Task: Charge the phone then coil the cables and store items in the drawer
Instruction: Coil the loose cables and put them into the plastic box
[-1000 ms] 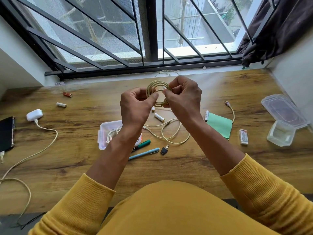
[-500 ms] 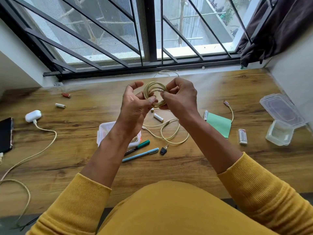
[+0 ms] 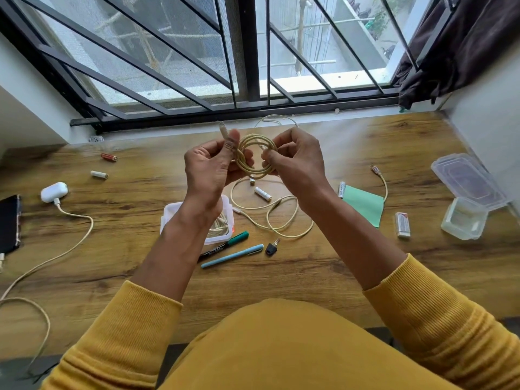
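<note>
Above the wooden desk (image 3: pixel 309 266) both hands hold a small coil of cream cable (image 3: pixel 254 156). My left hand (image 3: pixel 209 167) grips the coil's left side, and a cable plug sticks up past its thumb. My right hand (image 3: pixel 292 161) pinches the right side of the coil. A second loose cream cable (image 3: pixel 281 218) lies on the desk under the hands. At the left edge the dark phone (image 3: pixel 9 220) lies beside a white charger (image 3: pixel 53 191) whose cable (image 3: pixel 73 240) trails toward the front.
A white box (image 3: pixel 226 218) holding a coiled cable sits under my left wrist. Two pens (image 3: pixel 233 253), a small key (image 3: pixel 271 249), several batteries (image 3: pixel 263 193), a green paper (image 3: pixel 364 205) and a clear container with its lid (image 3: pixel 467 192) lie around. Window bars (image 3: pixel 247 52) close the back.
My left hand let go of the coil, opened, then took it again with the plug end raised by the thumb. The right hand kept its pinch on the coil.
</note>
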Action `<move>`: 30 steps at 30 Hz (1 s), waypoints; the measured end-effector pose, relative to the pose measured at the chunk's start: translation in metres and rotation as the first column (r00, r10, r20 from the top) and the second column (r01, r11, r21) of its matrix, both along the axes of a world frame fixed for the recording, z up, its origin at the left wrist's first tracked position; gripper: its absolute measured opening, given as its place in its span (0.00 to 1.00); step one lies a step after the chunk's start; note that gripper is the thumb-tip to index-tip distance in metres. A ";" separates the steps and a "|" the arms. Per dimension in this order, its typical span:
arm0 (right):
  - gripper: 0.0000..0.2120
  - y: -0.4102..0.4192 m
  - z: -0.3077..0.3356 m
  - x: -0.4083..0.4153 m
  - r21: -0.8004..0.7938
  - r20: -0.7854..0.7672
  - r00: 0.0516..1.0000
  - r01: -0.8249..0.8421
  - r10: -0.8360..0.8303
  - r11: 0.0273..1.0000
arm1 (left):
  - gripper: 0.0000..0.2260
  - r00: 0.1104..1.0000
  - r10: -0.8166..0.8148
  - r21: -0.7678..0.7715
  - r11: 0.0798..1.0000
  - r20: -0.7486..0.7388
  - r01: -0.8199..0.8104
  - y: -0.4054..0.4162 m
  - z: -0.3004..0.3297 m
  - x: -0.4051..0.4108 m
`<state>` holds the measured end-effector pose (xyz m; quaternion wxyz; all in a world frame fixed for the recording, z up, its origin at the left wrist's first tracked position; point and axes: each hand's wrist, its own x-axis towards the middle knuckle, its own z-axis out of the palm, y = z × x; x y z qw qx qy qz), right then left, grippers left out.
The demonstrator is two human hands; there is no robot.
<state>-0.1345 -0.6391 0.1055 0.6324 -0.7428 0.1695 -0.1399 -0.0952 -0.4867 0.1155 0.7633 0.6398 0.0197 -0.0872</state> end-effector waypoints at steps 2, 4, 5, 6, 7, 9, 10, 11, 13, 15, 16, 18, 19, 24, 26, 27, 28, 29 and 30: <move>0.08 -0.001 0.001 -0.002 0.156 -0.016 0.997 -0.074 0.078 0.985 | 0.11 0.999 0.023 -0.010 1.000 -0.037 -0.024 0.000 -0.001 0.000; 0.08 -0.001 0.003 -0.004 0.322 -0.021 0.991 -0.121 0.134 0.939 | 0.12 0.997 0.059 -0.012 0.998 -0.058 -0.060 -0.001 -0.002 -0.002; 0.08 -0.001 0.004 -0.005 0.390 -0.020 0.988 -0.133 0.153 0.911 | 0.12 0.995 0.078 -0.009 0.997 -0.060 -0.078 -0.001 -0.003 -0.003; 0.08 -0.002 0.004 -0.005 0.451 -0.021 0.985 -0.142 0.169 0.881 | 0.12 0.994 0.092 -0.002 0.996 -0.055 -0.092 -0.002 -0.003 -0.003; 0.08 -0.002 0.004 -0.006 0.505 -0.023 0.982 -0.149 0.185 0.850 | 0.11 0.994 0.099 0.008 0.995 -0.046 -0.098 -0.002 -0.004 -0.003; 0.09 -0.002 0.007 -0.007 0.611 -0.021 0.976 -0.158 0.215 0.776 | 0.11 0.997 0.078 0.027 0.997 -0.015 -0.078 -0.003 -0.007 -0.002; 0.11 -0.003 0.008 -0.007 0.674 -0.015 0.974 -0.156 0.225 0.722 | 0.12 0.998 0.055 0.031 0.998 0.005 -0.055 -0.003 -0.008 -0.001; 0.13 -0.004 0.010 -0.008 0.738 -0.008 0.973 -0.150 0.231 0.658 | 0.12 0.999 0.031 0.032 0.999 0.026 -0.031 -0.003 -0.009 0.000; 0.12 -0.007 0.013 -0.008 0.825 0.006 0.969 -0.144 0.247 0.547 | 0.14 0.998 0.003 0.038 0.999 0.064 -0.005 -0.003 -0.009 0.000; 0.08 -0.009 0.015 -0.009 0.864 0.004 0.960 -0.144 0.279 0.482 | 0.14 0.995 0.011 0.061 0.998 0.102 -0.017 -0.003 -0.009 0.001; 0.07 -0.009 0.016 -0.010 0.869 0.000 0.955 -0.146 0.297 0.472 | 0.14 0.992 0.017 0.078 0.997 0.124 -0.027 -0.003 -0.010 0.001; 0.06 -0.010 0.016 -0.010 0.863 -0.021 0.946 -0.146 0.323 0.484 | 0.14 0.985 0.032 0.118 0.992 0.167 -0.052 -0.004 -0.010 0.001; 0.06 -0.010 0.016 -0.009 0.859 -0.036 0.942 -0.141 0.333 0.492 | 0.13 0.982 0.044 0.133 0.989 0.184 -0.069 -0.005 -0.011 0.001; 0.05 -0.011 0.018 -0.008 0.836 -0.082 0.921 -0.144 0.381 0.529 | 0.11 0.968 0.067 0.139 0.985 0.244 -0.103 -0.005 -0.014 0.000; 0.07 -0.012 0.016 -0.008 0.822 -0.087 0.916 -0.156 0.391 0.547 | 0.11 0.964 0.050 0.140 0.986 0.262 -0.089 -0.004 -0.015 0.001; 0.08 -0.012 0.016 -0.007 0.820 -0.086 0.916 -0.158 0.392 0.549 | 0.11 0.961 0.040 0.139 0.987 0.272 -0.080 -0.003 -0.014 0.001; 0.09 -0.012 0.016 -0.006 0.822 -0.084 0.917 -0.158 0.391 0.548 | 0.11 0.958 0.033 0.135 0.988 0.283 -0.074 -0.004 -0.014 0.001; 0.10 -0.011 0.016 -0.006 0.824 -0.084 0.916 -0.158 0.392 0.544 | 0.11 0.956 0.032 0.126 0.989 0.293 -0.072 -0.004 -0.013 0.000; 0.10 -0.010 0.017 -0.006 0.827 -0.086 0.913 -0.158 0.399 0.539 | 0.12 0.953 0.041 0.111 0.991 0.299 -0.078 -0.005 -0.013 -0.001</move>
